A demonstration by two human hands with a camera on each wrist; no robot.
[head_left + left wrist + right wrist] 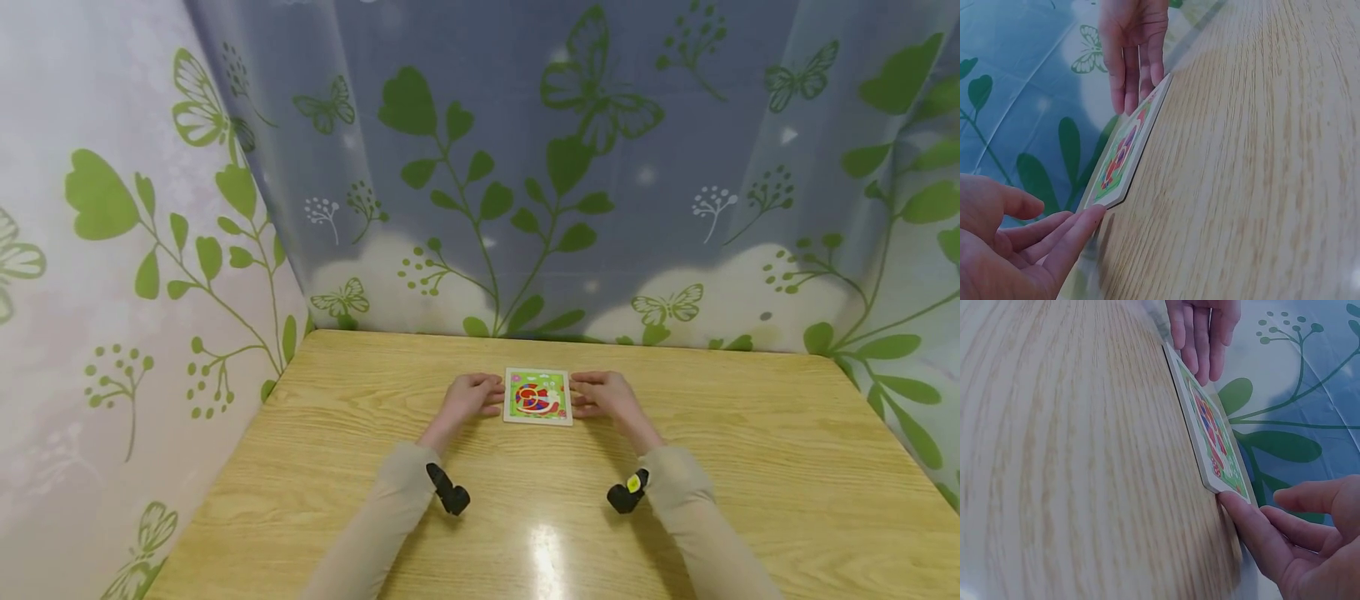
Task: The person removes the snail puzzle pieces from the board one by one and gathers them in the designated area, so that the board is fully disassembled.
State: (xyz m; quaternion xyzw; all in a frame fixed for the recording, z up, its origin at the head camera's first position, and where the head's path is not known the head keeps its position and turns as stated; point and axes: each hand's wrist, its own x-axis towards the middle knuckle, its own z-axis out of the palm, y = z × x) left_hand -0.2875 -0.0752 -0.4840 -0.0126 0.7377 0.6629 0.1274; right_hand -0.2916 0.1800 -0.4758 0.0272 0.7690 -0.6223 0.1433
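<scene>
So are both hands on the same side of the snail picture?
No, the snail picture lies between the left hand and the right hand, one at each side.

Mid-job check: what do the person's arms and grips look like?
The left sleeve and right sleeve are plain beige, long. The left wrist camera is black; the right wrist camera is black with a yellow mark. The left grip and right grip wear no gloves. No cables show.

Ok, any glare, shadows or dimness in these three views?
Head: bright glare on the table near the picture's bottom edge; left wrist: dimmer, with a shadow beside the left hand; right wrist: also dimmer, a similar shadow beside the right hand.
</scene>
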